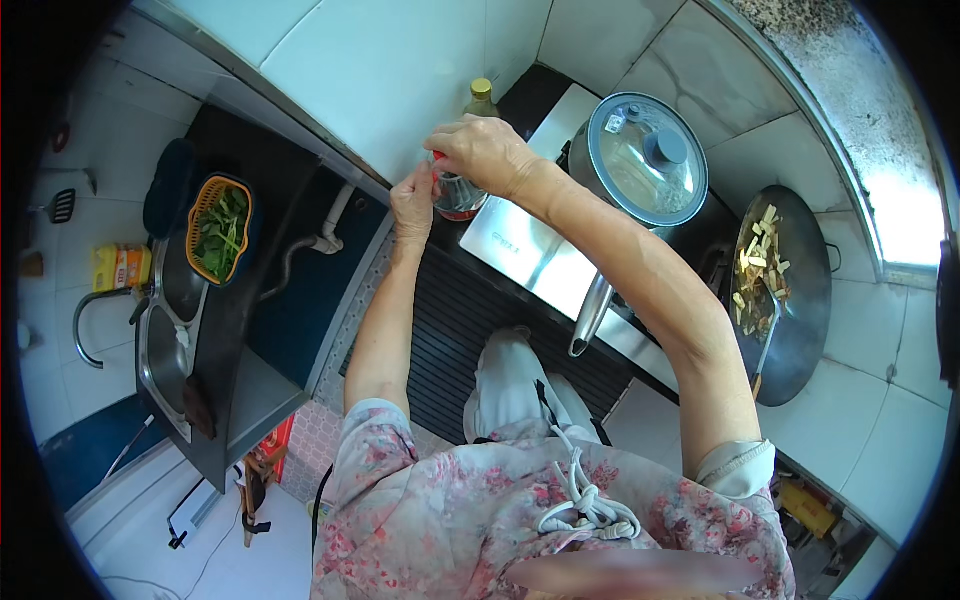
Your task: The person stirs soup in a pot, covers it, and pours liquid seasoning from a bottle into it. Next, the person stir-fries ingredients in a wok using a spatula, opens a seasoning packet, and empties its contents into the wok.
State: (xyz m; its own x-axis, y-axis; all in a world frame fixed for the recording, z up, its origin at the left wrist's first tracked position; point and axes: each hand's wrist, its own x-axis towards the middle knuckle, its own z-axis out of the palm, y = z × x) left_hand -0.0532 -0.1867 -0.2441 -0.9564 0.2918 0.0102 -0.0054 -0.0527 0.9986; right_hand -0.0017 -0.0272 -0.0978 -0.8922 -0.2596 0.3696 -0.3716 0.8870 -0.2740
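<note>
My right hand [484, 154] reaches across to the corner of the counter, its fingers curled over a small red part [439, 155], which looks like the lid of a clear jar. Close beside it, my left hand [413, 206] has its fingers bent and its thumb up against the red edge. Below both hands the clear jar [461, 196] with a red base stands on the black counter; its top is largely hidden by my fingers. Just behind my right hand is a glass bottle [481, 97] with a yellow cap.
A lidded saucepan [637, 161] sits on the gas stove [517, 251], its handle pointing towards me. At right, a wok [802, 330] holds cut pale food [759, 259] and a spatula [769, 337]. Leafy greens [221, 232] fill an orange basket [193, 251] by the sink [165, 349].
</note>
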